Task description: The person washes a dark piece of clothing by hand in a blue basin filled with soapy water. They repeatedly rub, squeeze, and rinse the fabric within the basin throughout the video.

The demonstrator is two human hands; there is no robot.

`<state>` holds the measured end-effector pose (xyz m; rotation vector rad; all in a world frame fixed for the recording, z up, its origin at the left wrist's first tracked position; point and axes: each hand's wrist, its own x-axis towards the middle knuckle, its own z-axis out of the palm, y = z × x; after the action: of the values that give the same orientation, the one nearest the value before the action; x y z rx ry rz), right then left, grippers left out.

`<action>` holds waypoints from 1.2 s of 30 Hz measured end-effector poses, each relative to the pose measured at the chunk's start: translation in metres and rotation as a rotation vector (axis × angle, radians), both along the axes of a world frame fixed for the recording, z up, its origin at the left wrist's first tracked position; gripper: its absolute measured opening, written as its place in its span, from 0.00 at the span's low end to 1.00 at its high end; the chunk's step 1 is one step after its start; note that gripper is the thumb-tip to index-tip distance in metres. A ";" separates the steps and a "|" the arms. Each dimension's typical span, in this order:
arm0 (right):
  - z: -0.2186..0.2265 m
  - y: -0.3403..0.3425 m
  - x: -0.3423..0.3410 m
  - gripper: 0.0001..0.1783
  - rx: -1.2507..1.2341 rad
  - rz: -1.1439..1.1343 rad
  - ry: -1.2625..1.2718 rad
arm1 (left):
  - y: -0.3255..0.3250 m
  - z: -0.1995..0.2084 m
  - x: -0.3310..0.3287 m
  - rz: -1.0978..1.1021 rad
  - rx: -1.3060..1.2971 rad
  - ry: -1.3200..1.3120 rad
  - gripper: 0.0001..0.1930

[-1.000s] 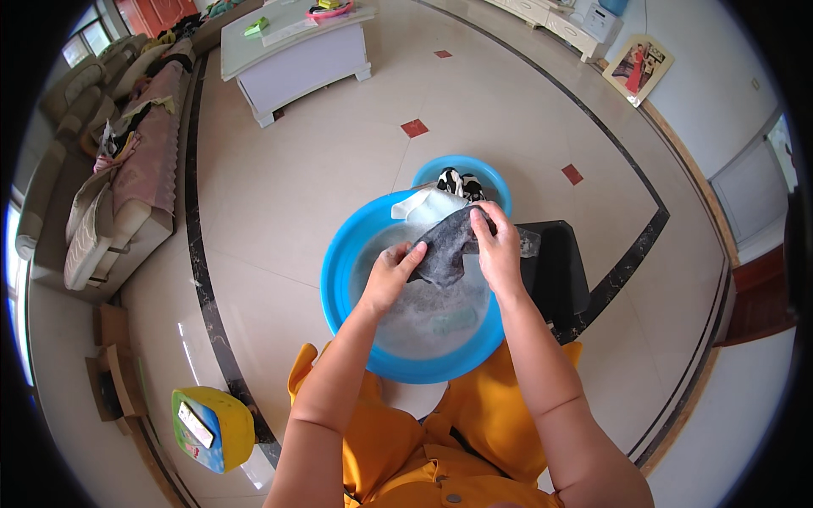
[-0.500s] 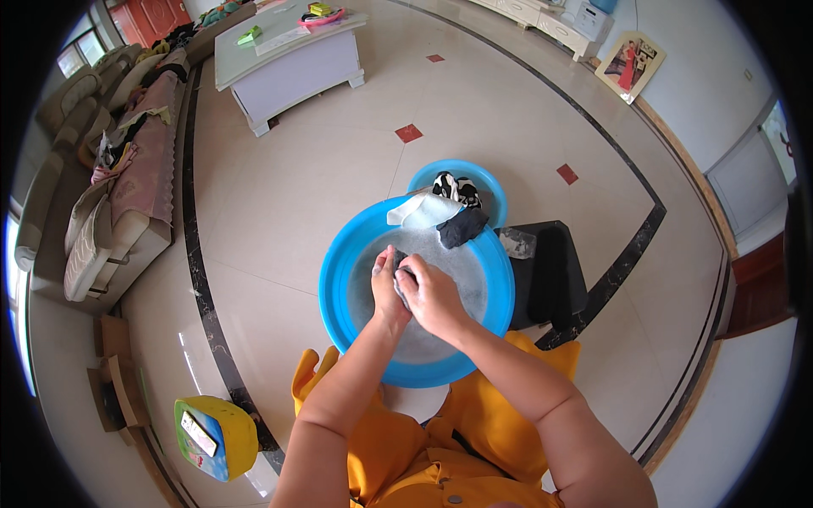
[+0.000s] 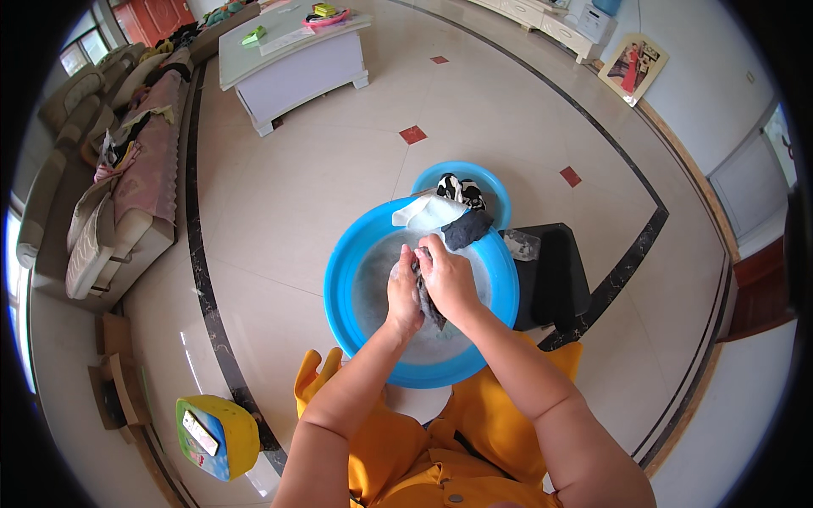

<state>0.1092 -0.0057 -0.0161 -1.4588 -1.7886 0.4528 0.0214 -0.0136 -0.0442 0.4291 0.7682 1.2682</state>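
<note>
At 11 o'clock, well apart from the work, stands a pale, glass-topped rectangular table (image 3: 296, 89). Nearer, a large round bright-blue basin (image 3: 337, 292) holds cloudy, foamy water (image 3: 370, 288). Beside it at 3 o'clock is a low black piece with a flat surface (image 3: 555, 275); the small greyish lump (image 3: 522, 245) on it is too blurred to identify. A smaller round blue basin (image 3: 501, 188) sits behind the large one at 12 to 1 o'clock, with a black-and-white patterned cloth (image 3: 461, 190) at it. A white cloth (image 3: 428, 212) lies over the large basin's rim at 12 o'clock, a crumpled black cloth (image 3: 467, 229) at 1 o'clock.

The left hand (image 3: 405, 292) and right hand (image 3: 450, 275) are together over the basin's middle, closed on a bunched dark-grey cloth (image 3: 430, 313) pressed between them. Half a second ago the hands hid most of it; now a longer strip shows below them, toward 5 o'clock. That suggests another stretch of fabric is being worked, one cloth at a time.
</note>
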 end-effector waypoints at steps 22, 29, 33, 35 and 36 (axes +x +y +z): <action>-0.003 -0.014 -0.013 0.09 0.084 0.176 0.137 | 0.012 0.005 -0.010 0.122 0.036 0.143 0.16; 0.005 -0.001 -0.001 0.09 -0.014 0.008 0.254 | 0.005 0.003 -0.004 0.098 0.292 0.457 0.19; -0.004 0.004 0.007 0.08 0.031 0.008 0.368 | 0.004 0.006 0.001 0.033 0.283 0.354 0.18; -0.007 0.009 0.013 0.08 0.029 0.010 0.399 | 0.004 0.006 0.002 -0.009 0.247 0.265 0.18; -0.009 0.013 0.017 0.08 -0.002 -0.014 0.371 | 0.005 0.005 -0.001 -0.078 0.244 0.271 0.18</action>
<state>0.1257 0.0070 -0.0253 -1.2900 -1.4818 0.6710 0.0201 -0.0084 -0.0394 0.8343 0.8172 1.2495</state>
